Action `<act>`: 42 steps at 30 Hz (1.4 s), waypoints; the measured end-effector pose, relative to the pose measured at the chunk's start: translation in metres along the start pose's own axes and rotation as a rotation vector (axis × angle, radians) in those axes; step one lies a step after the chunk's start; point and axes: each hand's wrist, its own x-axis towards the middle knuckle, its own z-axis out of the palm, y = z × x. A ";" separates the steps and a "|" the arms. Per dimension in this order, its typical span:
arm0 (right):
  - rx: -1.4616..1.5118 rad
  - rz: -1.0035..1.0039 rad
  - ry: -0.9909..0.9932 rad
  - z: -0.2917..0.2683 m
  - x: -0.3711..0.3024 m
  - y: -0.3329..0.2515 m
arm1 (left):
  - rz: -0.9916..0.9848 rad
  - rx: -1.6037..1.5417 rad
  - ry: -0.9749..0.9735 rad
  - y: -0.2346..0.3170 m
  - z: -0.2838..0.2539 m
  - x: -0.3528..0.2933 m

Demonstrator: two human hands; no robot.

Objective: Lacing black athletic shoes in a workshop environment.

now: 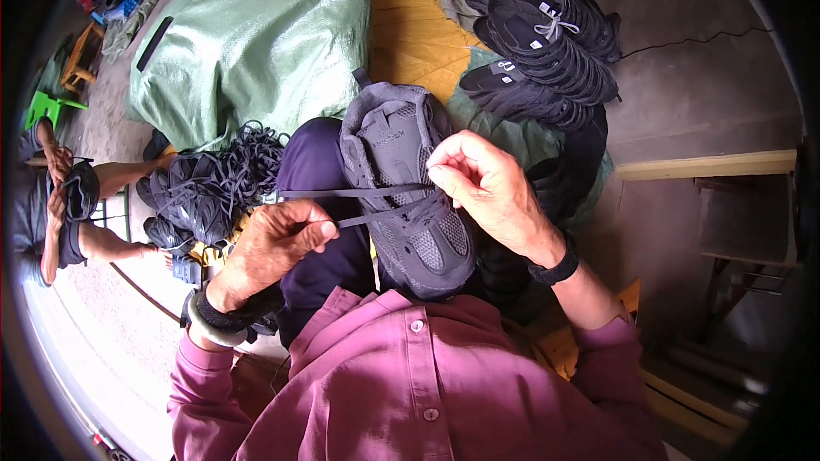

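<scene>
A dark grey sneaker [395, 132] with mesh panels rests against my lap, its toe pointing toward me. Its flat grey shoelace [363, 220] runs through the lower eyelets, and two strands stretch leftward over my knee. My left hand [275, 243] is closed with thumb and fingers pressed together on the shoelace, left of the shoe. Over the sneaker's right edge, my right hand [489, 186] is closed in a pinch close to the eyelets. What lies between its fingertips is too small to make out.
Dark shoes [547, 43] are stacked at the far right. Loose laces [249, 158] and more shoes [192, 201] lie in a heap on the left. Beyond them bulges a pale green woven sack [256, 43]. Another person's hands [56, 175] hold a dark shoe at the far left.
</scene>
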 end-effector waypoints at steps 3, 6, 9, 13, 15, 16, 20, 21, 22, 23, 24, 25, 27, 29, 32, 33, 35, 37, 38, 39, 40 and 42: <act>-0.249 -0.321 -0.051 0.000 0.010 -0.015 | -0.023 -0.040 -0.042 0.011 -0.009 -0.012; -0.276 -0.497 -0.176 0.009 0.029 -0.028 | -0.039 0.018 -0.120 0.025 -0.014 -0.024; -0.177 -0.603 -0.404 0.031 0.039 -0.035 | -0.027 -0.043 -0.161 0.039 -0.017 -0.032; 0.052 -0.329 -0.937 0.054 0.056 -0.041 | 0.087 0.002 -0.213 0.049 -0.014 -0.033; 0.068 -0.370 -1.010 0.068 0.064 -0.044 | 0.113 0.006 -0.257 0.051 -0.013 -0.033; 0.068 -0.369 -1.009 0.068 0.066 -0.046 | 0.157 0.025 -0.259 0.052 -0.012 -0.034; -0.058 -0.306 -1.121 0.059 0.073 -0.052 | 0.227 0.069 -0.280 0.049 -0.013 -0.038; -0.034 -0.300 -1.108 0.053 0.073 -0.053 | 0.242 0.109 -0.280 0.048 -0.014 -0.040; -0.136 -0.344 -1.015 0.046 0.075 -0.055 | 0.326 0.148 -0.244 0.045 -0.013 -0.040; -0.104 -0.413 -0.916 0.034 0.076 -0.057 | 0.334 0.136 -0.242 0.042 -0.013 -0.042; -0.213 -0.456 -0.822 0.022 0.078 -0.059 | 0.272 0.151 -0.214 0.038 -0.014 -0.045; -0.320 -0.497 -0.726 0.008 0.081 -0.061 | 0.210 0.164 -0.187 0.035 -0.014 -0.048; -0.410 -0.445 -0.664 -0.029 0.082 -0.069 | 0.178 0.219 -0.127 0.025 -0.012 -0.052; -0.537 -0.342 -0.544 -0.057 0.079 -0.073 | 0.146 0.274 -0.069 0.015 -0.012 -0.058; -0.597 -0.318 -0.433 -0.087 0.070 -0.073 | 0.134 0.512 0.080 -0.002 -0.017 -0.066; -0.628 -0.241 -0.400 -0.094 0.066 -0.073 | 0.134 0.514 0.077 -0.007 -0.019 -0.071; -0.656 -0.163 -0.363 -0.100 0.061 -0.069 | -0.035 0.410 0.136 -0.017 -0.022 -0.081; -0.680 -0.145 -0.423 -0.097 0.057 -0.065 | -0.044 0.420 0.131 -0.027 -0.031 -0.090; -0.633 -0.178 -0.448 -0.095 0.052 -0.063 | -0.063 0.526 0.132 -0.032 -0.035 -0.093; -0.594 -0.182 -0.462 -0.092 0.049 -0.061 | -0.091 0.653 0.126 -0.036 -0.039 -0.096; -0.549 -0.179 -0.493 -0.087 0.047 -0.060 | -0.132 0.700 0.097 -0.039 -0.043 -0.099; -0.505 -0.227 -0.533 -0.077 0.044 -0.056 | -0.217 0.687 0.070 -0.040 -0.047 -0.102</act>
